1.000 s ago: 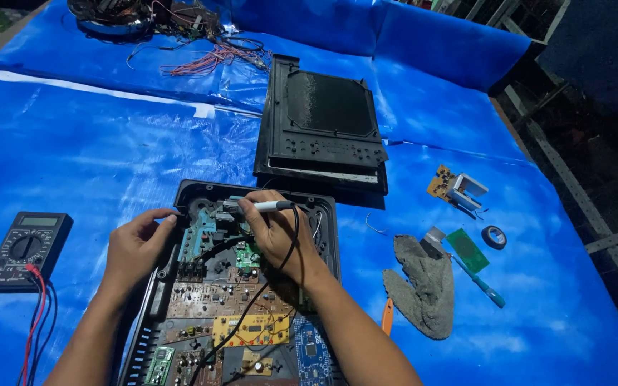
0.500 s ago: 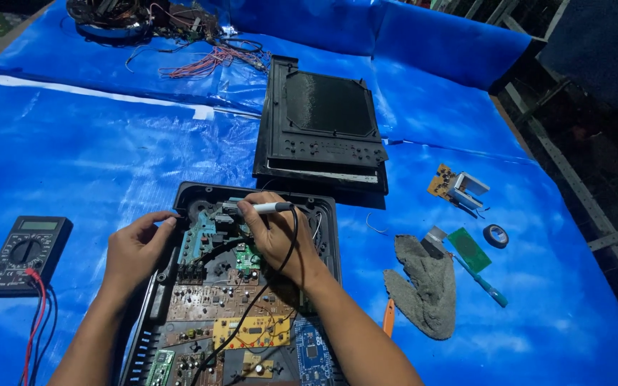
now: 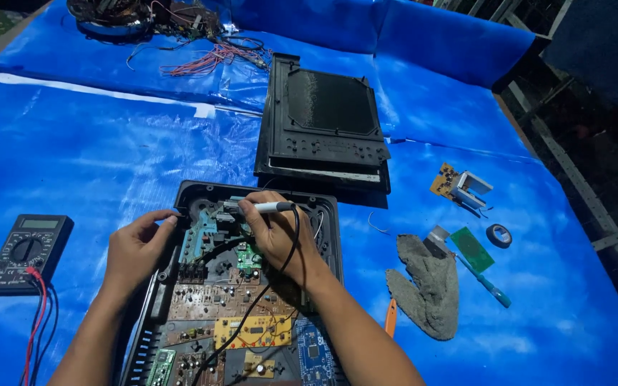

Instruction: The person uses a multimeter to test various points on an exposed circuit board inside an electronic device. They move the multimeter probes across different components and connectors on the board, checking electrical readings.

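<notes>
Up close, the left hand (image 3: 137,246) is gripping the left rim of the open black casing (image 3: 327,214), fingers curled over it. Open blue tarp (image 3: 109,150) is lying left and right of it. The right hand (image 3: 277,236) is pinching a grey probe (image 3: 266,207), lying crosswise, tip pointing left over the circuit boards (image 3: 212,304). Its tip is hard to make out; the casing's near end is cut off.

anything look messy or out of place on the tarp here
Mostly orderly. One oddity: a tangle of loose wires sprawls at the far edge of the blue tarp. The right hand holds a pen-like tool over the opened case; the left hand grips its rim.
</notes>
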